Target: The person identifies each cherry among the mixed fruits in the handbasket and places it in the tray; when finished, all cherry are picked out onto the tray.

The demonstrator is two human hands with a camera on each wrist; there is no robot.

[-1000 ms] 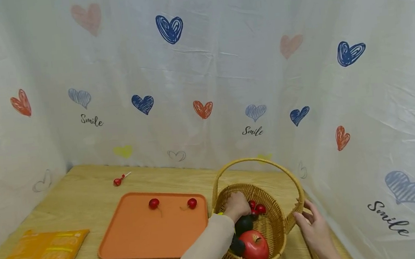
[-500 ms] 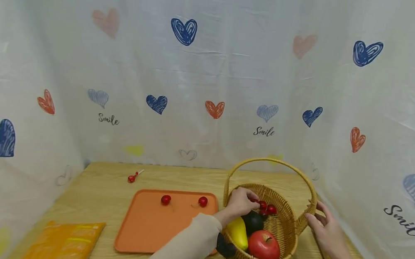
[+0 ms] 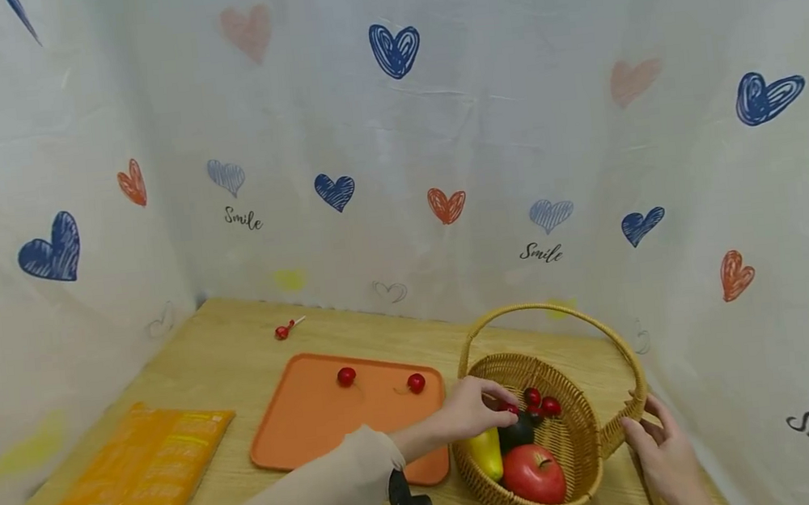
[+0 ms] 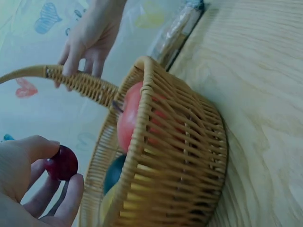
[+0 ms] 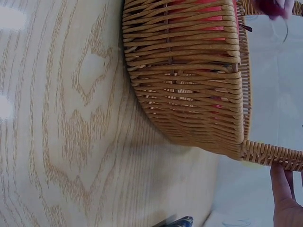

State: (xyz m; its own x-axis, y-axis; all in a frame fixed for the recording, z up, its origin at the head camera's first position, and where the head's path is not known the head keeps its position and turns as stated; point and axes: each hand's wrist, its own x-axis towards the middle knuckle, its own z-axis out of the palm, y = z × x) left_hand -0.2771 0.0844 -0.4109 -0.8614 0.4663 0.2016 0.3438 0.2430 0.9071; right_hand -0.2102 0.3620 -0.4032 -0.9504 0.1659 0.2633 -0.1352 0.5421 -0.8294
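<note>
Cherry [image 4: 61, 162]: pinched between thumb and fingertips of left hand [image 3: 471, 409], just above rim of wicker basket [image 3: 586, 463]. Small, light, smooth, probably slippery; best taken round the body, gently. Right hand [image 3: 661, 447]: fingers [image 4: 78, 56] curled round base of basket handle [image 3: 628, 418]. Beneath fingers: more cherries [image 3: 539, 402], apple [image 3: 534, 474].
</note>
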